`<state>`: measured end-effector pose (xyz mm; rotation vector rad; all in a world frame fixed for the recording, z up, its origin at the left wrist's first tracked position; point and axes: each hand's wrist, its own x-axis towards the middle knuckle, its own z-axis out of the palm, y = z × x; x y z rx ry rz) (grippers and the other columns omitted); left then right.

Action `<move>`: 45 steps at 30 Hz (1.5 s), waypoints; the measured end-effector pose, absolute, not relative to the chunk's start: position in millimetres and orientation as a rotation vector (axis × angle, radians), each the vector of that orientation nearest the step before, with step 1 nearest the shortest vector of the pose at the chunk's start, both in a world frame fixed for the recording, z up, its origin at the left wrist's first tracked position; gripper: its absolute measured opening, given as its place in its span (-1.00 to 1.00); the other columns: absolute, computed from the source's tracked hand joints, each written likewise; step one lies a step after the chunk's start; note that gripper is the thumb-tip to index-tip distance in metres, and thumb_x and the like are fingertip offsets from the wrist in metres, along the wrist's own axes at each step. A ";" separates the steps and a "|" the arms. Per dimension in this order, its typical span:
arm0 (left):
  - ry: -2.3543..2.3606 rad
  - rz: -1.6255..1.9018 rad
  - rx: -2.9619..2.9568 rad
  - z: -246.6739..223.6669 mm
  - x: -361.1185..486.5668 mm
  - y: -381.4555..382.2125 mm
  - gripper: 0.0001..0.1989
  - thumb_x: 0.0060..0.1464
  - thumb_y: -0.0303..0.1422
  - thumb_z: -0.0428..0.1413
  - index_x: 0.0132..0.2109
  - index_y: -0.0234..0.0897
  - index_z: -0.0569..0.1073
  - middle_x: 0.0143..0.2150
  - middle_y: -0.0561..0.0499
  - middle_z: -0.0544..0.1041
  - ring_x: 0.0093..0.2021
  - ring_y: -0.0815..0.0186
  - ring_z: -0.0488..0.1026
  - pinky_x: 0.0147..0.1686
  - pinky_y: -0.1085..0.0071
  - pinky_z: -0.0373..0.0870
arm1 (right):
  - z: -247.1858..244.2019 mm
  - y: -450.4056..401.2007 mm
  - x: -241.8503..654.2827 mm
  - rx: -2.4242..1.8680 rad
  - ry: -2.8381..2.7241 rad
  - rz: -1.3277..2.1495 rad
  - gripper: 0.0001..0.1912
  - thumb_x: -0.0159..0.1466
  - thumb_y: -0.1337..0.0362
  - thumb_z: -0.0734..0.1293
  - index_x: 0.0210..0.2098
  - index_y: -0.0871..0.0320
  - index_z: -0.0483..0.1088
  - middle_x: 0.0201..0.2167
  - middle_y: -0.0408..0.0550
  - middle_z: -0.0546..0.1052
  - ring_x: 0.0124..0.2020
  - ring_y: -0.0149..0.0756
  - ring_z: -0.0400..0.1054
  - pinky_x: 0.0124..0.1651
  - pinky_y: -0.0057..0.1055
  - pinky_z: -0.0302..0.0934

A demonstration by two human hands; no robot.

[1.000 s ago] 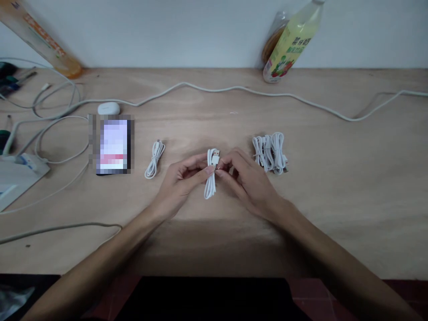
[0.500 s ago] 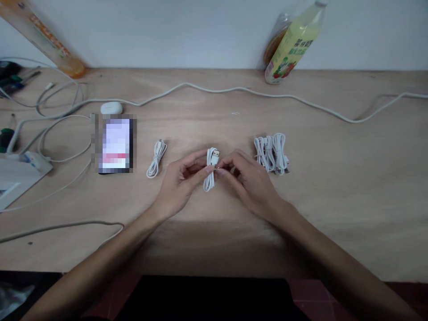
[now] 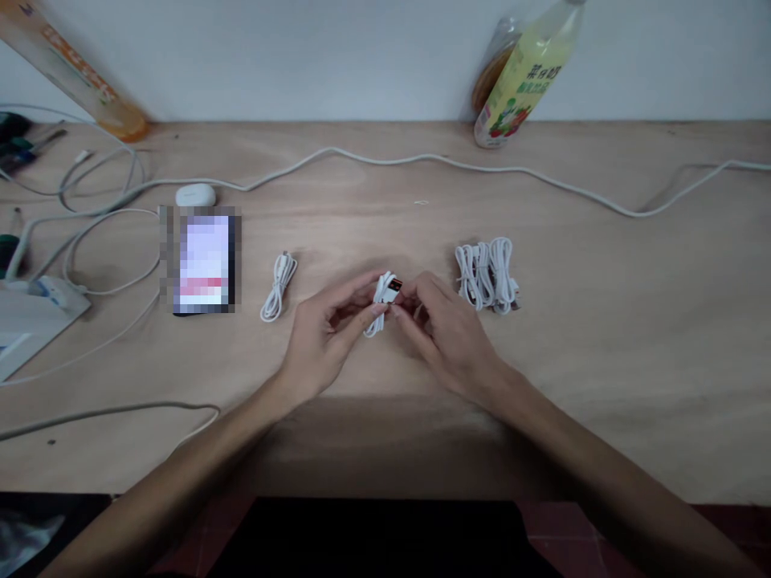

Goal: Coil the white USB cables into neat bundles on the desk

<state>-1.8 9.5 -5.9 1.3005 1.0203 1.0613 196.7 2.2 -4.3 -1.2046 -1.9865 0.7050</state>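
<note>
Between my hands is a coiled white USB cable [image 3: 374, 323], tilted, with its USB-A plug facing up and to the right. My left hand [image 3: 322, 337] pinches the coil around its middle between thumb and fingers. On the other side, my right hand [image 3: 449, 329] has thumb and index finger closed on what looks like a thin twist tie [image 3: 393, 304] at the coil's waist; the fingertips hide most of it. A bundled white cable [image 3: 278, 286] lies left of my left hand. Several more bundled white cables [image 3: 487, 274] lie side by side beyond my right hand.
A phone [image 3: 205, 265] and a white earbud case [image 3: 195, 195] lie at left. A long white cord [image 3: 385, 162] crosses the back of the table. A yellow-green bottle [image 3: 524, 76] and an orange bottle [image 3: 90, 80] stand by the wall. Loose cables [image 3: 114, 213] tangle at far left.
The held cable coil has tilted to the right, and its USB plug has turned, showing a darker opening. Both hands stay in nearly the same place, fingers still pinched at the coil.
</note>
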 end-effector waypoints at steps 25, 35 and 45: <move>0.897 0.874 0.783 10.4 -2.5 16.6 -0.69 0.14 -0.25 0.47 0.01 -0.25 0.76 -0.16 -0.08 0.77 -0.31 0.27 0.69 -0.19 0.33 0.68 | 8.7 2.5 197.6 -1.144 -1.728 0.940 -0.90 0.52 0.26 0.36 -0.16 0.07 0.50 -0.28 -0.14 0.58 -0.30 -0.33 0.45 -0.28 -0.37 0.33; 0.871 0.776 0.635 12.7 -3.9 18.4 -0.80 0.17 -0.30 0.45 -0.12 -0.34 0.77 -0.21 -0.12 0.75 -0.35 0.33 0.64 -0.32 0.47 0.65 | 0.7 4.3 201.5 -1.022 -1.963 0.522 -0.88 0.53 0.32 0.37 0.01 0.03 0.55 -0.20 -0.08 0.62 -0.31 -0.29 0.50 -0.26 -0.32 0.47; 0.858 0.738 0.607 13.9 -3.4 17.6 -0.78 0.12 -0.30 0.48 -0.12 -0.31 0.78 -0.24 -0.10 0.75 -0.44 0.38 0.60 -0.32 0.45 0.64 | -1.0 9.2 211.5 -0.967 -2.180 0.350 -0.77 0.55 0.38 0.32 -0.01 -0.04 0.60 -0.08 0.00 0.66 -0.04 -0.15 0.60 0.02 -0.19 0.57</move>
